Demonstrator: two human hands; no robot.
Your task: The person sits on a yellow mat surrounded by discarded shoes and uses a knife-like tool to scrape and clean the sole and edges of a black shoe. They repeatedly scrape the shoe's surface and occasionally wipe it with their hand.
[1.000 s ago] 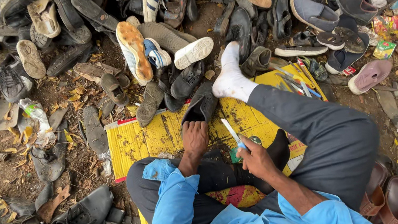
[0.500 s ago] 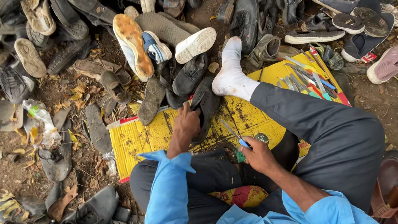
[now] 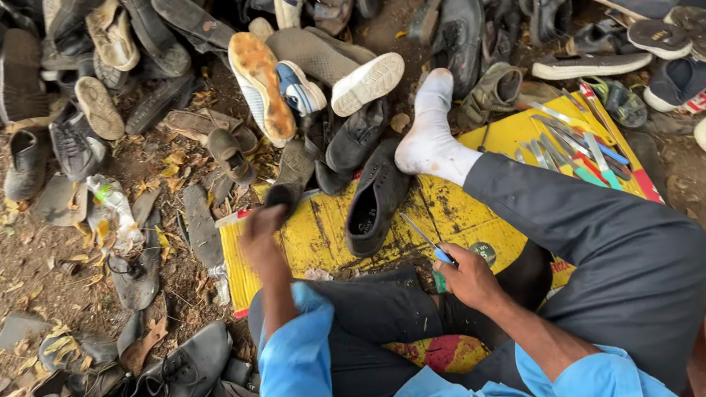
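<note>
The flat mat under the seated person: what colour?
Yellow, smudged with dark marks, on the flat mat; head view.

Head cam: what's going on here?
A person in a blue shirt sits on a yellow mat on dirt ground, ringed by heaps of worn shoes. The left hand stretches forward to a dark shoe piece at the mat's far edge; whether it grips it is unclear. The right hand holds a thin blue-handled metal tool. A black leather shoe lies on the mat beside the white-socked foot, and more small tools lie at the mat's right end.
</note>
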